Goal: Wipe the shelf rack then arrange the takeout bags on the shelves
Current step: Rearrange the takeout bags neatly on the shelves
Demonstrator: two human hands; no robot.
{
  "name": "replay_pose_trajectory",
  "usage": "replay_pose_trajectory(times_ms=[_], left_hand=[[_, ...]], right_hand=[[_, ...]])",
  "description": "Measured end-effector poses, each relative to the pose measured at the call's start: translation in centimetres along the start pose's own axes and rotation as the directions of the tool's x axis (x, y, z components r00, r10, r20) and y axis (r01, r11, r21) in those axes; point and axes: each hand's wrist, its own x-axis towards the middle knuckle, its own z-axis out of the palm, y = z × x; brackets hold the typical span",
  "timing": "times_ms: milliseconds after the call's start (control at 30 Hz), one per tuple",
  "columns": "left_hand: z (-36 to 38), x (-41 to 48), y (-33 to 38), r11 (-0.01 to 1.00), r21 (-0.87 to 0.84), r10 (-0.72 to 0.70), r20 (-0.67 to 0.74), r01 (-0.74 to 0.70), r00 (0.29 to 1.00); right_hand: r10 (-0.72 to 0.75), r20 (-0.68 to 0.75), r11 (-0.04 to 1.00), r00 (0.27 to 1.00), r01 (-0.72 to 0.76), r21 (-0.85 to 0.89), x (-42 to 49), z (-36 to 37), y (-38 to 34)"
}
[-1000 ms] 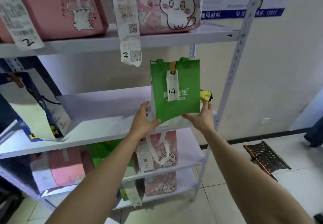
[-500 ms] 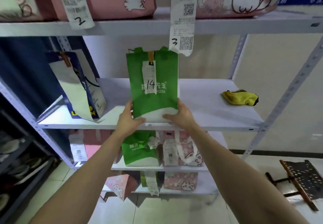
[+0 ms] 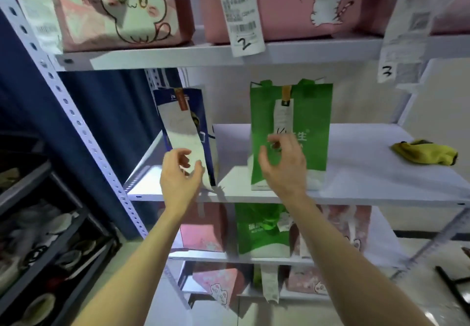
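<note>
A green takeout bag (image 3: 314, 124) with a receipt tag marked 14 stands upright on the white middle shelf (image 3: 368, 173), near its front edge. My right hand (image 3: 282, 168) hovers just in front of the bag with loosely curled fingers and holds nothing. A blue and white bag (image 3: 184, 124) leans at the shelf's left end with a long receipt hanging down its front. My left hand (image 3: 179, 173) is in front of that bag's lower part, fingers relaxed and thumb apart; I cannot tell whether it touches. A yellow cloth (image 3: 424, 152) lies crumpled at the shelf's right.
Pink cat-print bags (image 3: 122, 7) with receipts numbered 2 and 3 fill the top shelf. Below stand another green bag (image 3: 262, 236) and several pink bags. A dark rack of shoes (image 3: 38, 224) is at the left, beside a blue curtain (image 3: 106, 127).
Both hands have let go of the green bag, which now stands alone on the middle shelf. My left hand moved left to the blue bag. The view shifted left.
</note>
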Motion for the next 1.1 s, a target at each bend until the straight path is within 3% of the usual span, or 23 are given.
replay_pose_trajectory(times_ms=[67, 100, 167, 267, 367, 633, 833, 1000, 1100], left_hand=[[-1.8, 1.6, -2.4, 0.998, 0.004, -0.063, -0.118, 0.063, 0.991], [-2.4, 2.3, -3.5, 0.993, -0.011, -0.121, -0.09, 0.12, 0.989], [-3.1, 3.4, -5.4, 0.97, -0.046, -0.23, 0.126, 0.238, 0.965], [-3.6, 4.0, -7.4, 0.959, -0.057, -0.232, 0.41, 0.278, 0.882], [-4.6, 4.2, -9.1, 0.961, -0.067, -0.206, 0.475, 0.268, 0.856], [-10.1, 5.3, -13.4, 0.946, 0.027, -0.305, 0.404, 0.322, 0.863], [-11.5, 5.6, -12.8, 0.957, 0.075, -0.286, 0.402, 0.28, 0.87], [-12.1, 3.0, -10.6, 0.977, 0.176, -0.137, 0.094, 0.119, 0.986], [-11.1, 2.4, -7.8, 0.979, 0.205, -0.012, 0.008, 0.01, 1.0]], right_hand=[[0.023, 0.259, 0.999, 0.966, -0.032, 0.031, -1.5, 4.2, -2.7], [0.077, 0.365, 0.996, 0.928, -0.087, 0.011, -2.2, 6.2, -3.5], [0.236, 0.513, 0.971, 0.825, -0.222, -0.089, -3.3, 9.5, -4.4], [0.373, 0.592, 0.918, 0.715, -0.377, -0.122, -4.2, 12.4, -4.8], [0.368, 0.614, 0.919, 0.698, -0.374, -0.126, -5.3, 14.5, -6.1], [0.292, 0.667, 0.947, 0.685, -0.303, -0.103, -7.0, 20.1, -11.5], [0.275, 0.671, 0.949, 0.688, -0.306, -0.075, -7.4, 20.8, -11.7], [0.256, 0.67, 0.955, 0.697, -0.291, -0.061, -7.3, 18.7, -10.1], [0.289, 0.641, 0.951, 0.711, -0.291, -0.107, -7.3, 16.8, -8.6]])
